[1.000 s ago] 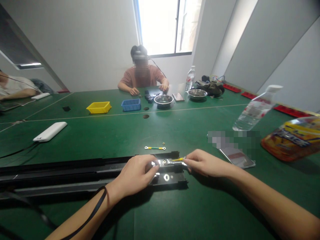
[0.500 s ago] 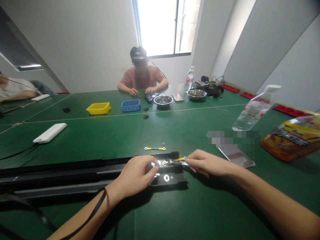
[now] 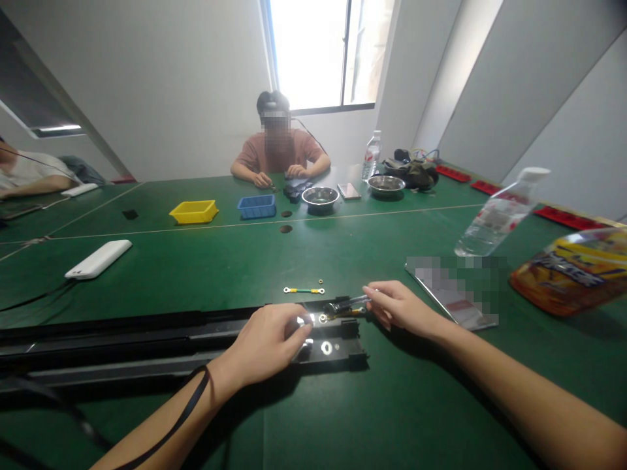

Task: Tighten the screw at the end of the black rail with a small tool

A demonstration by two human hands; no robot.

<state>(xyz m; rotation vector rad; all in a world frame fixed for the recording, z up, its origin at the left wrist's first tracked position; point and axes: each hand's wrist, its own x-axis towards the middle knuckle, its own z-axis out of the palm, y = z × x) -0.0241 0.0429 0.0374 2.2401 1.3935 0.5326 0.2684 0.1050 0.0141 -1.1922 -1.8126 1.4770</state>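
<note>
My left hand (image 3: pixel 267 343) is closed over the long black metal rail (image 3: pixel 196 338) near its right end, thumb and forefinger curled at a shiny spot. In my right hand (image 3: pixel 399 303), the fingers pinch a silver wrench (image 3: pixel 350 302), whose head lies over the rail end. Beneath the wrench, a yellow-green ground wire (image 3: pixel 347 314) with ring lugs runs from the rail to just beyond its edge. A second ground wire (image 3: pixel 304 291) lies on the table behind the rail, with a small brass-coloured nut or washer (image 3: pixel 321 281) close by.
A phone (image 3: pixel 455 297), a water bottle (image 3: pixel 502 212) and an orange-yellow packet (image 3: pixel 573 271) lie right. A white power bank (image 3: pixel 98 260) is left. Farther back are yellow (image 3: pixel 193 212) and blue (image 3: pixel 257 207) trays, metal bowls (image 3: pixel 320 198) and a co-worker (image 3: pixel 279 150).
My right hand has swung the wrench a little away from me, up off the ground wire's line. My left hand stays on the rail. The co-worker's hands shift slightly.
</note>
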